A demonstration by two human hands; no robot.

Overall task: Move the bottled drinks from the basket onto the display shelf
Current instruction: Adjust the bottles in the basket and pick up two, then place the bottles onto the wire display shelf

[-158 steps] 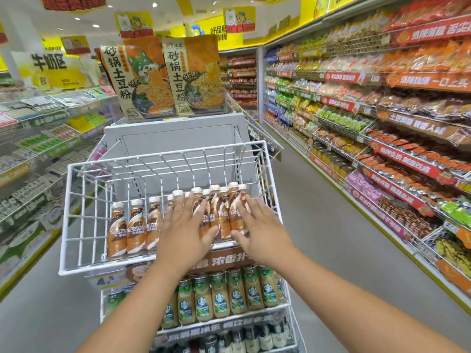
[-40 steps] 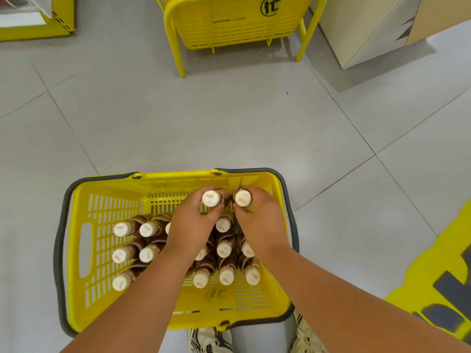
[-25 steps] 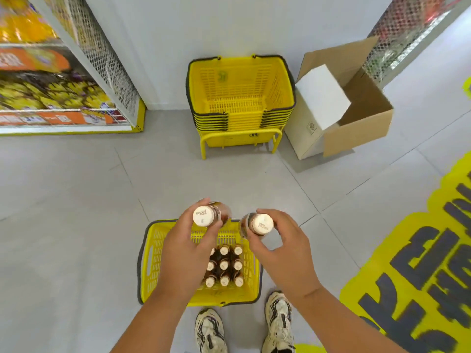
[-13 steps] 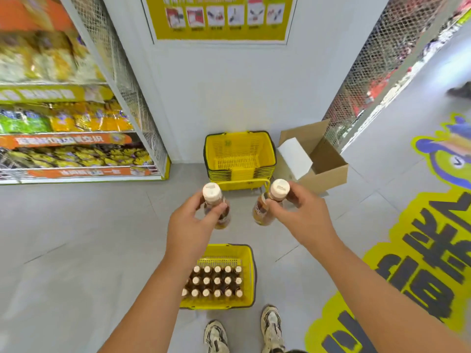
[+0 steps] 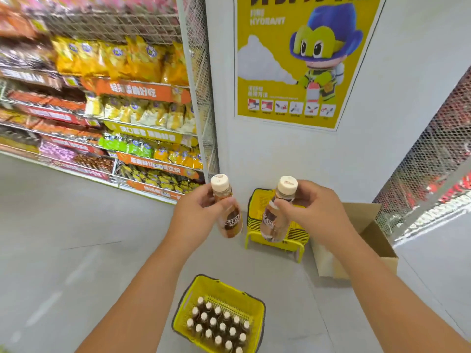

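Observation:
My left hand (image 5: pixel 196 215) grips a brown coffee bottle (image 5: pixel 228 212) with a cream cap, held upright at chest height. My right hand (image 5: pixel 309 207) grips a second coffee bottle (image 5: pixel 276 217) of the same kind beside it, the two bottles a little apart. Far below on the floor stands the yellow basket (image 5: pixel 248 300) with a dark rim, holding several more cream-capped bottles (image 5: pixel 216 324) upright in rows. The white wire display shelf is not in view.
A snack shelf (image 5: pixel 142 115) with a mesh end panel fills the left. Ahead is a white wall with a yellow poster (image 5: pixel 300 59). A stack of empty yellow baskets (image 5: pixel 270 240) and an open cardboard box (image 5: pixel 367 240) stand at its foot. Grey floor spreads left.
I took two bottles out of the basket and stood up with them. My view has lifted from the basket toward the wall and snack shelf, and the basket now lies far below.

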